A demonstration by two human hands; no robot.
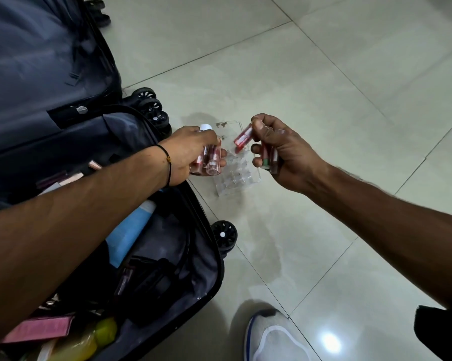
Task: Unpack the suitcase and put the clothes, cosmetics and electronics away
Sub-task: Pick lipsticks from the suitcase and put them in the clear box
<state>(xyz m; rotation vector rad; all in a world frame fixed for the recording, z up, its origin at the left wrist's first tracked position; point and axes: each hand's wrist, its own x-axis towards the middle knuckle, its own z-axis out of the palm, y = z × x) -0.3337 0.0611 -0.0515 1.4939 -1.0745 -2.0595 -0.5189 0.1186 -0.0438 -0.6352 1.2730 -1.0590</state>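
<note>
Sorting cosmetics at frame centre: left hand [193, 152] clamped on several lip tubes [211, 161], right hand [279, 149] gripping more, above clear organizer [243, 175] on floor. Next: slotting each tube upright into an empty cell. Suitcase [63, 100] open at left.

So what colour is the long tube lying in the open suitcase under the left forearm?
Light blue tube, with a white end; the head view shows it.

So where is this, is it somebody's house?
Probably a room in a home, though I can't be sure. The floor is pale shiny tile, an open suitcase lies on it, and a clear organizer sits beside it for the lip tubes.
</note>
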